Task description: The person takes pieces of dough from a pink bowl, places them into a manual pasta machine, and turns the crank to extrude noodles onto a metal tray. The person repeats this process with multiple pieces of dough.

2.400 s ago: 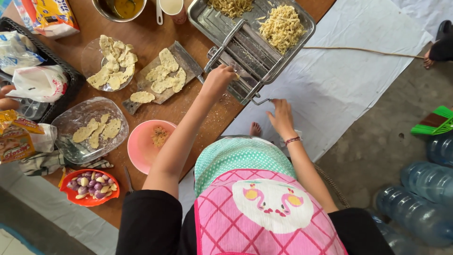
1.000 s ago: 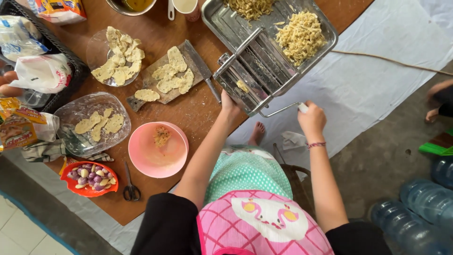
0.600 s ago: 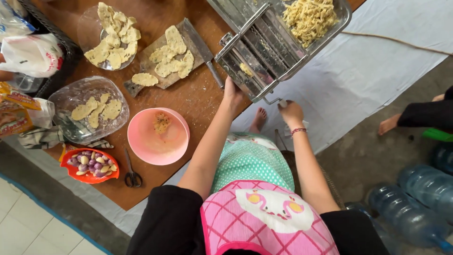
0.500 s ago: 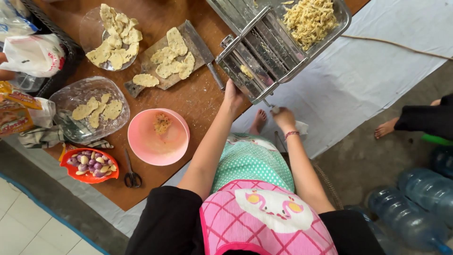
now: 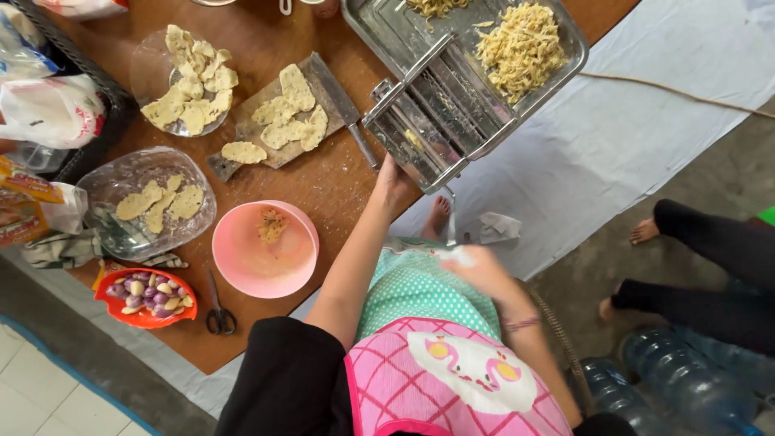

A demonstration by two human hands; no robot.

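A steel pasta machine stands at the edge of the brown table, partly over a metal tray that holds cut noodles. My left hand presses against the machine's near side and holds it. My right hand, blurred by motion, grips the white knob of the crank handle, low and close to my green apron. A strip of dough shows between the rollers.
A wooden board with flat dough pieces and a knife lie left of the machine. Nearby are a glass plate, a glass bowl, a pink bowl, an orange bowl and scissors. Another person's legs and water bottles are at the right.
My right hand has swung the crank from up beside the machine down toward my body. My left hand has stayed on the machine. Another person's legs have come in at the right.
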